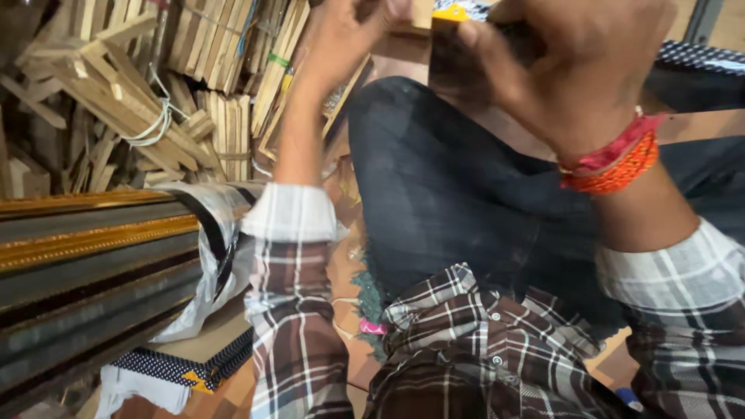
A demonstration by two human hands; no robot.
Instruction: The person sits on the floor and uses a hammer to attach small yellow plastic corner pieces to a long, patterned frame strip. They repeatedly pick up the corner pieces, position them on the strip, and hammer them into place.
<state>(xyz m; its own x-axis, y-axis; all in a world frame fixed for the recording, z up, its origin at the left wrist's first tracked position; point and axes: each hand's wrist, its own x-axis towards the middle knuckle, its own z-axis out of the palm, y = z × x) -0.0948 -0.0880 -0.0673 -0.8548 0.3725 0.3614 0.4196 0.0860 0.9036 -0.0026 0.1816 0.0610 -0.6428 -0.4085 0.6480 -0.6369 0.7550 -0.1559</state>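
My left hand [349, 35] reaches up to the top edge of the view, fingers curled, its tips cut off by the frame, touching a flat wooden board [397, 50]. My right hand [578, 62] is closed around a dark flat object [454, 62] with a yellow corner at the top. Red and orange threads [617, 163] circle my right wrist. My knees in dark trousers [442, 186] lie under both hands. What the left fingers hold is out of view.
Bundles of wooden frame sticks [147, 93] are stacked at the upper left. Long gold and dark frame mouldings [85, 248], partly in plastic wrap, lie at the left. A dotted blue packet [182, 365] rests on the floor below them.
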